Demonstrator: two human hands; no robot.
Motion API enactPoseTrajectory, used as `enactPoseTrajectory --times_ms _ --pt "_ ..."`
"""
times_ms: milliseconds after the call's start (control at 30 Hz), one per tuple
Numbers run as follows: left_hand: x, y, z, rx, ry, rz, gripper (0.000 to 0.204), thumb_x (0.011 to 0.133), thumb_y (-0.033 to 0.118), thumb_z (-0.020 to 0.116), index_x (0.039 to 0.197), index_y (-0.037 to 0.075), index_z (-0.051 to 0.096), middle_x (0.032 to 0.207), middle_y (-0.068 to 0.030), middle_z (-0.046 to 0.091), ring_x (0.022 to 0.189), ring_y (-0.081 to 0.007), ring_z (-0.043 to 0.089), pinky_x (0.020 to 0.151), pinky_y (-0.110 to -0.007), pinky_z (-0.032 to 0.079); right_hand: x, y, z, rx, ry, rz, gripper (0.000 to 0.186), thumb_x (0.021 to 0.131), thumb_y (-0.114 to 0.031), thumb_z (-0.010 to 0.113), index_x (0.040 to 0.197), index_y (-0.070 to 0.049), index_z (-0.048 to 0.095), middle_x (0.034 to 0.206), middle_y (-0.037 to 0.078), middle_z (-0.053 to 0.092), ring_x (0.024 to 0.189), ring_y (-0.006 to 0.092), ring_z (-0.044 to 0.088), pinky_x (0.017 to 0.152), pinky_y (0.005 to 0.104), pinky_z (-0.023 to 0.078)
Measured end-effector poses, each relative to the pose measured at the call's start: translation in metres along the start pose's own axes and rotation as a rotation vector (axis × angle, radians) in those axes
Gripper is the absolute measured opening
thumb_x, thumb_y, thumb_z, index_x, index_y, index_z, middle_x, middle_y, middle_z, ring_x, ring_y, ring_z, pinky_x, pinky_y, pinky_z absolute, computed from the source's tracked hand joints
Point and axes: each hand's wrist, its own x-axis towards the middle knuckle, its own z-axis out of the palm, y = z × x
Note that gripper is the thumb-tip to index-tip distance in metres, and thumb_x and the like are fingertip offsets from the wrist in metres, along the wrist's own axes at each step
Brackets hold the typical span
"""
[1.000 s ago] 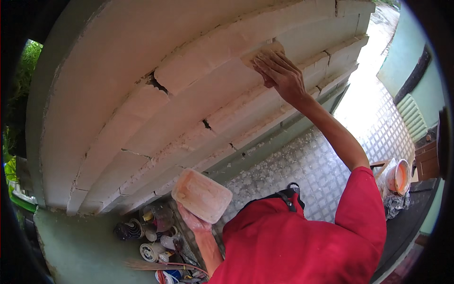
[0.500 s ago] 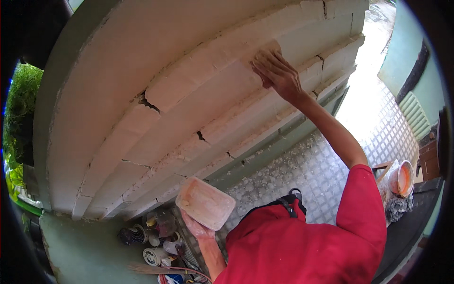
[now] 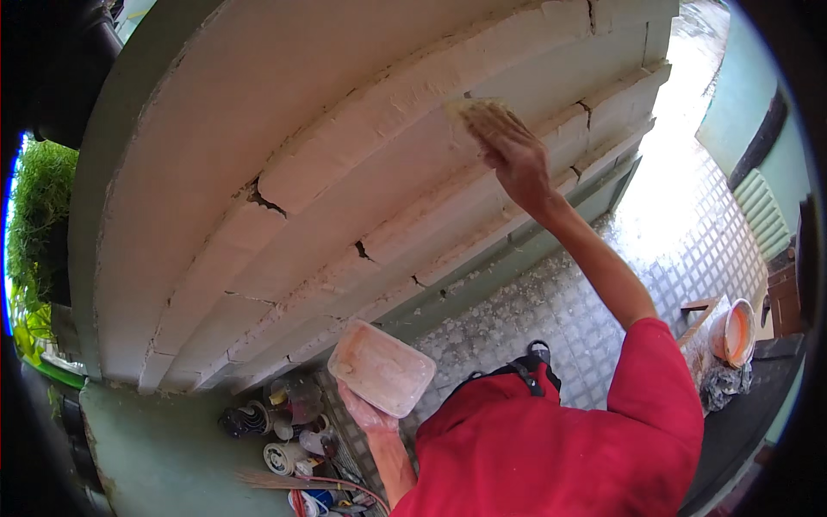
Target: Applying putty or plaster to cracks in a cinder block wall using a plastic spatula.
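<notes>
In my left hand (image 3: 369, 412) is a shallow rectangular plastic tub (image 3: 388, 366), whitish with pale smears inside. My fingers support it from beneath and along its near side, partly hidden by it. My right hand (image 3: 510, 148) is raised to the pale moulded wall (image 3: 362, 164), its fingers together over a thin yellowish flat piece (image 3: 461, 105). Only an edge of that piece shows past the fingertips, so its exact kind is unclear. It lies at the lower edge of the upper raised band, where a small dark spot shows.
Dark cracks (image 3: 265, 200) break the wall's bands. Below left stand several containers (image 3: 280, 458), with thin sticks (image 3: 276, 481) and a hose. An orange-lined bucket (image 3: 736, 332) sits on a wooden stand at right, beside a crumpled grey bag (image 3: 725, 388). The tiled floor (image 3: 586, 319) is speckled white.
My right hand has shifted slightly down and changed its tilt, showing the yellowish edge. The tub has moved slightly right in the picture, still in my left hand. The view has shifted a little.
</notes>
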Motion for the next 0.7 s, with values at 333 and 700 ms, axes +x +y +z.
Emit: enactPoseTrajectory --times_ms 333,700 --pt "0.008 0.003 -0.019 -0.08 0.003 -0.06 0.06 0.094 0.05 0.049 0.142 0.015 0.043 0.141 -0.0076 0.05 0.124 -0.0333 0.052 0.098 -0.055 0.049 0.053 -0.007 -0.007 0.05 0.175 0.492 0.036 0.087 -0.004 0.056 0.12 -0.014 0.068 0.073 0.024 0.052 0.053 0.0197 0.053 0.06 0.0353 0.047" --pt "0.024 0.031 -0.053 -0.102 0.01 -0.087 0.058 0.094 0.048 0.05 0.141 0.014 0.044 0.138 -0.0071 0.052 0.122 -0.0311 0.054 0.099 -0.053 0.049 0.033 -0.116 0.054 -0.002 0.047 0.482 0.05 0.078 0.006 0.053 0.121 -0.015 0.068 0.086 0.021 0.066 0.069 0.0279 0.068 0.065 0.0357 0.053"
